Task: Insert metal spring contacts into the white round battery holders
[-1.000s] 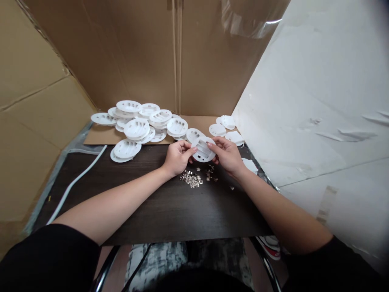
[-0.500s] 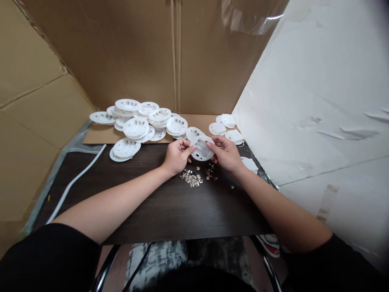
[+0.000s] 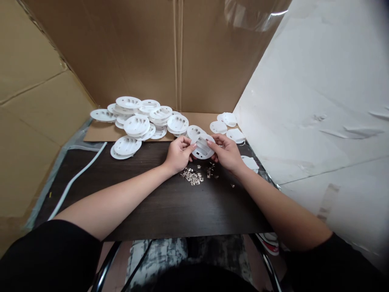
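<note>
Between my two hands is a round white plastic battery holder [image 3: 203, 149] with long slots, raised over the table and tilted toward me. My left hand [image 3: 179, 154] pinches its left edge between thumb and fingers. On the other side my right hand [image 3: 226, 153] grips the rim, its thumb lying on the face near the slots. Fingertips behind the holder are hidden. Below the hands lies a pile of small metal contact pieces [image 3: 193, 177], with a few more contacts [image 3: 210, 170] scattered to its right. Another white disc [image 3: 194, 131] shows just behind the held one.
Stacked white discs [image 3: 136, 125] cover the cardboard sheet [image 3: 94, 134] at the back left. More white pieces [image 3: 219, 127] lie at the right edge of the dark table [image 3: 170, 215]. A white cable [image 3: 75, 180] runs along the left. Cardboard [image 3: 130, 48] walls in the back.
The whole view has shifted slightly. Both hands keep their grip on the battery holder, with no clear change in their pose.
</note>
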{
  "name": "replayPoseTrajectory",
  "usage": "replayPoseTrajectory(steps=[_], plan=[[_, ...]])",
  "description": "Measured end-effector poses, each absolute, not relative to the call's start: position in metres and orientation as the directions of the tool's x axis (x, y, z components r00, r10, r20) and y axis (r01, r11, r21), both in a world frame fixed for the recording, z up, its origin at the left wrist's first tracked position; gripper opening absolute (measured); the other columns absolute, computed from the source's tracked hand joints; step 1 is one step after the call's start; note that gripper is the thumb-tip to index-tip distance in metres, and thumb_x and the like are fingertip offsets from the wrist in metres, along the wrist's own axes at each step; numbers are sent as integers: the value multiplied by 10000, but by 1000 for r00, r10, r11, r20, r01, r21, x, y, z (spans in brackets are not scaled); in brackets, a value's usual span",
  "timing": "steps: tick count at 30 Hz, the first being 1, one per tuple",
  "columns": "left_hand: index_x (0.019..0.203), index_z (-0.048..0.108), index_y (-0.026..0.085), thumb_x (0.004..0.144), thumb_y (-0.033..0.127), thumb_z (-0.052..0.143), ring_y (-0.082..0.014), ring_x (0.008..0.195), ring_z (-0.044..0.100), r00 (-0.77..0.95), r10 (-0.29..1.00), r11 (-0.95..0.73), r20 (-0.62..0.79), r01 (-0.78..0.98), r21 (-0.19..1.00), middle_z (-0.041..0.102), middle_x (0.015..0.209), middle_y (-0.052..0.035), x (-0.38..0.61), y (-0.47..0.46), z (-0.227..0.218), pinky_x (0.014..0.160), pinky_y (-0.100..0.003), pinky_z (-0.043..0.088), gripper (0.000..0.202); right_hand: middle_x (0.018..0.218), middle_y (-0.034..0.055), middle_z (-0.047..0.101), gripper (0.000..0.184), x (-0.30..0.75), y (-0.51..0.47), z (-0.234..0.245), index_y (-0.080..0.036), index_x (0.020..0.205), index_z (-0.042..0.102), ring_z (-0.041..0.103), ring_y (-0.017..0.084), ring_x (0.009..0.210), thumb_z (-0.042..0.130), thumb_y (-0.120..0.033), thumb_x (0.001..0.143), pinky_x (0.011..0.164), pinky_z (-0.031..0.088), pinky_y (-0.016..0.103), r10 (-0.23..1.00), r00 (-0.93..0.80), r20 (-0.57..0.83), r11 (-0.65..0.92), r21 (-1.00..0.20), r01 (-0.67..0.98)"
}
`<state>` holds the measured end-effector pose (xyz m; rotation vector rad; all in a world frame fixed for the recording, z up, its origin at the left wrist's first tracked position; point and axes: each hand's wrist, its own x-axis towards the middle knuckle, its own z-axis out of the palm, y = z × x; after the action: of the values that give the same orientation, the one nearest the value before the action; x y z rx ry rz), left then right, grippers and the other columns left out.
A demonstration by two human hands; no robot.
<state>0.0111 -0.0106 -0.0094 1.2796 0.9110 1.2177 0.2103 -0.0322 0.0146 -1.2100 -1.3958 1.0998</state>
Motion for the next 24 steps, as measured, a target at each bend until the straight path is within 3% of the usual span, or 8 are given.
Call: replayPoseTrajectory(steps=[24], plan=[[880, 586, 182, 838, 356, 877, -152, 482, 670, 179, 981, -60, 79, -107, 992, 706, 643, -16, 10, -14, -4, 443, -250, 476, 342, 844, 29, 696, 373, 211, -32, 14, -219, 1079, 699, 563, 133, 558, 750, -557, 929, 488, 458, 301, 991, -60, 117, 124, -983, 133]])
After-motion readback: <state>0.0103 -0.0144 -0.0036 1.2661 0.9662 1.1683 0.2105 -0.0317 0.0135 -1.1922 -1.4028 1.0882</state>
